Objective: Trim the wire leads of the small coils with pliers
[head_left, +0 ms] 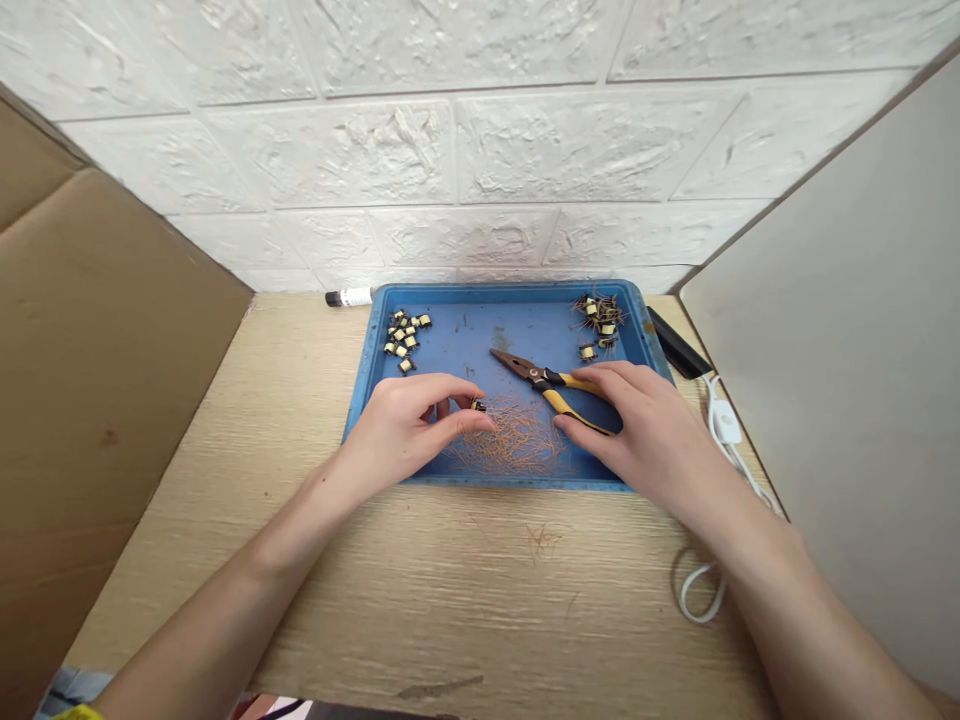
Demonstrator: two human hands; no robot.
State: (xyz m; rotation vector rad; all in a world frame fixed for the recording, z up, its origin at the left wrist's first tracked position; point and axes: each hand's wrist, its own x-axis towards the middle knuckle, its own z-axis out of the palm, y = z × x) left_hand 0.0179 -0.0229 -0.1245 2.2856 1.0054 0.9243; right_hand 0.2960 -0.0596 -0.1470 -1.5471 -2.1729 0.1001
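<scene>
L fingers (448, 386) tight on sm. component (478, 405)

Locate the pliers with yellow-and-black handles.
In the head view, the pliers are right of centre, over the blue plastic tray, their handles in the right hand.

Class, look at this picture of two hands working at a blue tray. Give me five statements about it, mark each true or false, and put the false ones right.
1. The left hand holds a small component between thumb and fingers. True.
2. The right hand is at a pair of pliers with red handles. False: the handles are yellow and black.
3. Loose wire clippings lie in the near part of the blue tray. True.
4. The components on the right have no wires sticking out. False: many thin wires stick out.
5. A white tube with a black cap lies outside the tray. True.
</scene>
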